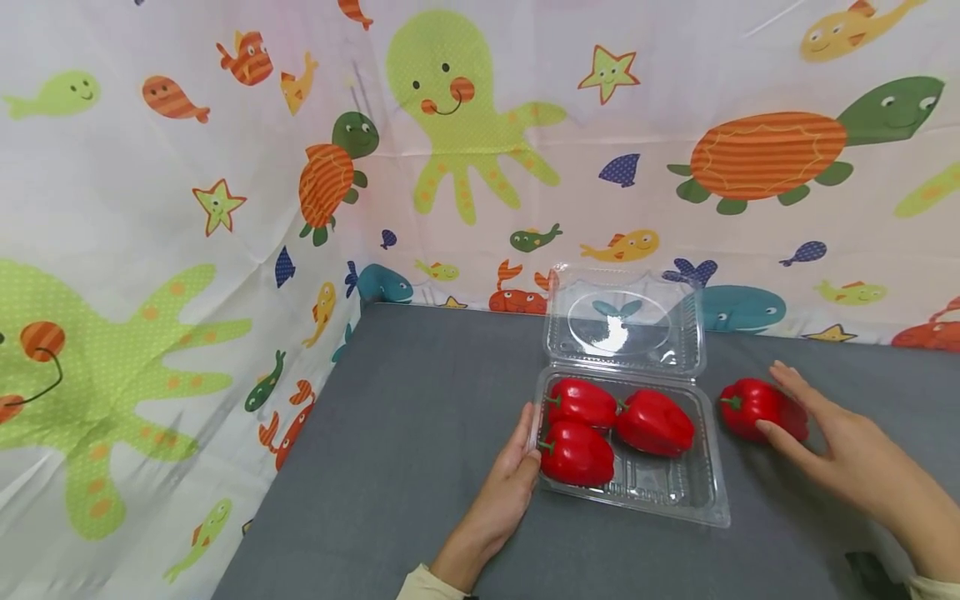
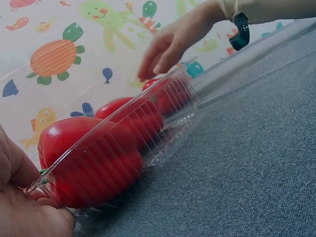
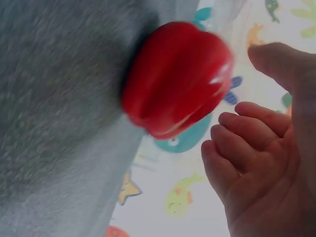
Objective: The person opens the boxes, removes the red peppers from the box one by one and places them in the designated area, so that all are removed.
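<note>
A clear plastic clamshell container (image 1: 648, 485) lies with its lid (image 1: 637, 354) raised at the back. My left hand (image 1: 504, 492) pinches its left edge, thumb on the rim in the left wrist view. Inside are three red bell peppers: one at the back left (image 1: 587, 403), one at the front left (image 1: 579, 454), and one to the right (image 1: 655, 422). Another red bell pepper (image 1: 753, 406) lies on the grey surface, just right of the container. Over that pepper hovers my right hand (image 1: 862, 450), thumb and fingers spread; in the right wrist view a gap separates them from it.
A grey cloth-covered surface (image 1: 397, 433) lies under everything. Behind and to the left hangs a white curtain (image 1: 465, 250) printed with sea animals. A dark band (image 2: 240, 32) sits on the right wrist.
</note>
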